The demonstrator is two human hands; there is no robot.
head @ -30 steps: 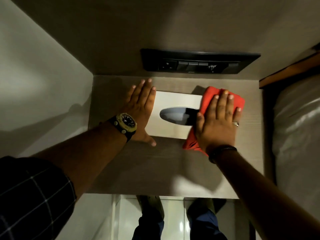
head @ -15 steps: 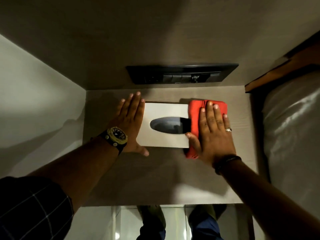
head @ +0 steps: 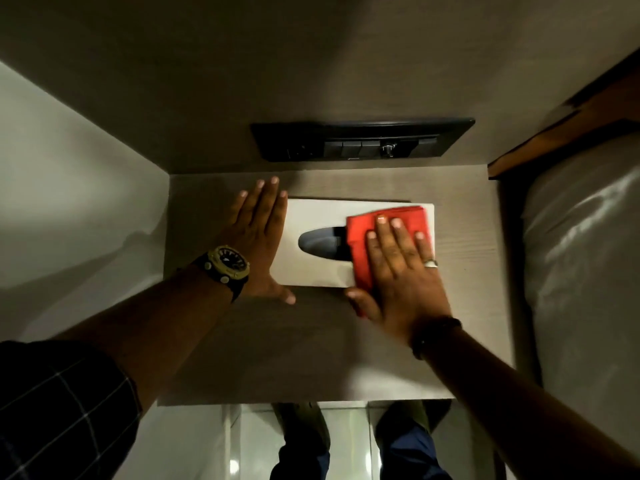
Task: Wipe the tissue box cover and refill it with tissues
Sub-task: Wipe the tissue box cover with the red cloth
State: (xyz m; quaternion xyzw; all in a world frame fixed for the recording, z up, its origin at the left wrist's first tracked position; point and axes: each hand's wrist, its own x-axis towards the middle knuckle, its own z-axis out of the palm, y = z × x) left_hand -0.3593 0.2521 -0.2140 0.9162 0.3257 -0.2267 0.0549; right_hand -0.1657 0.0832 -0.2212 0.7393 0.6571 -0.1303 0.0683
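A white tissue box cover (head: 318, 216) with a dark oval slot (head: 320, 244) lies flat on a small wooden bedside table (head: 294, 355). My left hand (head: 258, 237) rests flat against the cover's left end, fingers spread, steadying it. My right hand (head: 398, 271) presses a folded red cloth (head: 360, 251) flat onto the cover's right part; the cloth hides the slot's right end. No tissues are visible in the slot.
A black switch and socket panel (head: 360, 140) is set in the wall behind the table. A bed with a white cover (head: 581, 271) and wooden headboard (head: 568, 119) stands close on the right. A pale wall (head: 69, 188) closes the left side. My feet (head: 301, 441) show below the table's front edge.
My right hand has slid the red cloth leftward from the cover's right edge onto its top, over the slot's right end. My left hand has kept its place.
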